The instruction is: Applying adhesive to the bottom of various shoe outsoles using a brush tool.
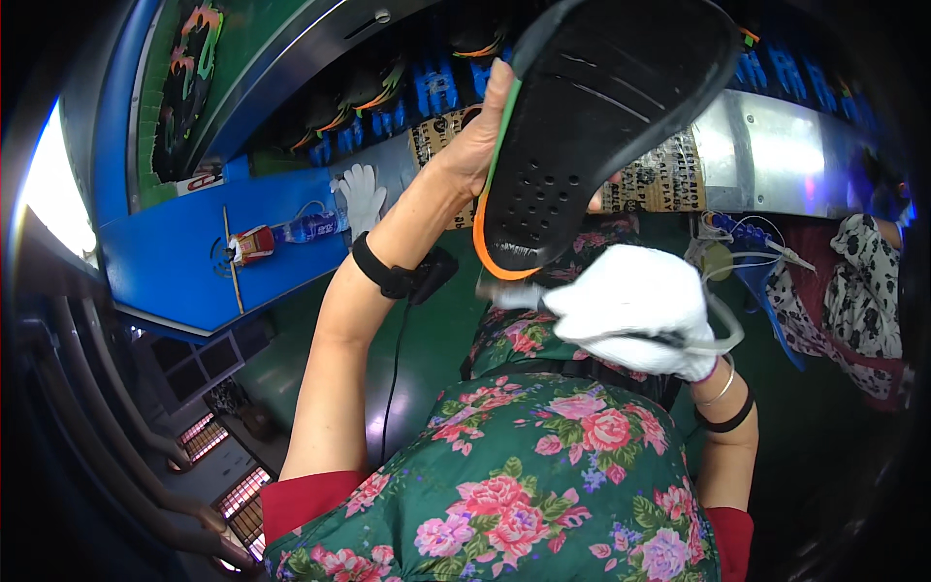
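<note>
My bare left hand point(475, 145) grips a black shoe sole point(592, 136) by its edge, its fingers partly hidden behind it. The sole stands tilted up, its perforated end low and its edge green and orange. Shiny wet-looking streaks show near that low end and across the upper part. Wearing a white glove, my right hand point(635, 306) is closed around a brush point(519, 295) with a clear hose point(722, 325) looping past the wrist. The brush tip is blurred and lies just below the orange rim; whether it touches the sole I cannot tell.
Black shoe parts on blue holders point(436, 85) line the far side, behind a metal ledge point(771, 150) partly covered with printed cardboard point(659, 179). On the blue table point(175, 267) at left lie a white glove point(362, 197), a bottle point(312, 227) and a red packet point(254, 244). Another person sits at right.
</note>
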A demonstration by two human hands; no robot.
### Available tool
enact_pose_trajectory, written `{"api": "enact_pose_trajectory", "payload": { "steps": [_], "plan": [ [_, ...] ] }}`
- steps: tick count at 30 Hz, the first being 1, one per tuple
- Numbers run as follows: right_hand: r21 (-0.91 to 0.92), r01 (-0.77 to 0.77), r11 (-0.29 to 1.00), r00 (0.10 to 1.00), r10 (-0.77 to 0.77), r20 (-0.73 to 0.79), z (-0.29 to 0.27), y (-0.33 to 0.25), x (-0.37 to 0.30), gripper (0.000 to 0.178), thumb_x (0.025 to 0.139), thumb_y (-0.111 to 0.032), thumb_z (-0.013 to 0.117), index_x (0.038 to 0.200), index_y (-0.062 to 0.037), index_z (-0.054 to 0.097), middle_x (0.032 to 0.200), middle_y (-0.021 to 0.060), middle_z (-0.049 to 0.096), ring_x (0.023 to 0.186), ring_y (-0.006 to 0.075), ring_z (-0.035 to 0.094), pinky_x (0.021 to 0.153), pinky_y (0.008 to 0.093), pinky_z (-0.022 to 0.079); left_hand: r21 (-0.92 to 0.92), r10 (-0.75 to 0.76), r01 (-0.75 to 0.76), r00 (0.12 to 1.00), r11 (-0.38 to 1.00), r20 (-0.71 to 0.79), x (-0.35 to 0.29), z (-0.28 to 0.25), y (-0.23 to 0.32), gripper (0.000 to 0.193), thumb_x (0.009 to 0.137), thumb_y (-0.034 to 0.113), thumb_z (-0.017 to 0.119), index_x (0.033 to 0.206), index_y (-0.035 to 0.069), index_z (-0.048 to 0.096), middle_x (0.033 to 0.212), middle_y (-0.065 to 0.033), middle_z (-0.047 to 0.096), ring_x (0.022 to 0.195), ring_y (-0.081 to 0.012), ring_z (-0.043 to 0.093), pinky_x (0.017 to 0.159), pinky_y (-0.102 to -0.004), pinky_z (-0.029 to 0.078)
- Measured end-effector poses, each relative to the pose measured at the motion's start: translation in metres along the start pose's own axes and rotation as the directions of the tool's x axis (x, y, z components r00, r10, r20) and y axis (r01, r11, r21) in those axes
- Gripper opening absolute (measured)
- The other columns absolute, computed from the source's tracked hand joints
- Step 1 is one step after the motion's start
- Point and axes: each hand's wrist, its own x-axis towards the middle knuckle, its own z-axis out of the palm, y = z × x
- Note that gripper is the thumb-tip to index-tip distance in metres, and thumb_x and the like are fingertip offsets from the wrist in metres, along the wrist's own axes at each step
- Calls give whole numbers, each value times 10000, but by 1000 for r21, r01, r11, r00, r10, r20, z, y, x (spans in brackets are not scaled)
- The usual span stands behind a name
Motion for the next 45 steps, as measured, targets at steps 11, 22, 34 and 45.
{"api": "enact_pose_trajectory", "payload": {
  "steps": [11, 22, 34, 45],
  "plan": [
    [-132, 12, 991, 994, 2, 109, -7, 6, 9, 302, 772, -91, 816, 1063, -168, 789, 1053, 53, 782, 834, 252, 723, 749, 375, 578, 65, -178, 203, 943, 977, -280, 0, 5, 7, 822, 973, 691, 521, 1448, 21, 553, 1251, -185, 706, 1029, -240, 751, 844, -415, 661],
    [77, -368, 926, 814, 361, -455, -30, -4, 16, 193, 796, 63, 800, 983, 13, 796, 1029, 157, 782, 945, 235, 750, 864, 342, 587, -459, -69, -13, 984, 888, -162, -12, -17, -53, 543, 1121, 437, 374, 1328, 1, 621, 1231, -154, 712, 1042, -267, 741, 891, -392, 641],
    [-542, -120, 832, 981, 14, -196, -27, -22, 20, 262, 781, -29, 809, 1039, -72, 800, 1044, 129, 779, 864, 281, 722, 772, 373, 572, -970, -61, -123, 992, -210, -113, -45, -17, -106, 606, 1097, 436, 437, 1491, -24, 463, 1435, -242, 577, 1273, -384, 621, 1102, -595, 502],
    [-634, -93, 768, 938, -147, -315, -28, -45, 33, 336, 769, -11, 800, 1100, -67, 796, 1097, 137, 784, 903, 266, 747, 784, 367, 582, -789, 207, -164, 977, 592, -48, -10, 71, -68, 1014, 867, 720, 621, 1599, 74, 347, 1601, -257, 399, 1432, -401, 468, 1194, -603, 375]
  ]
}}
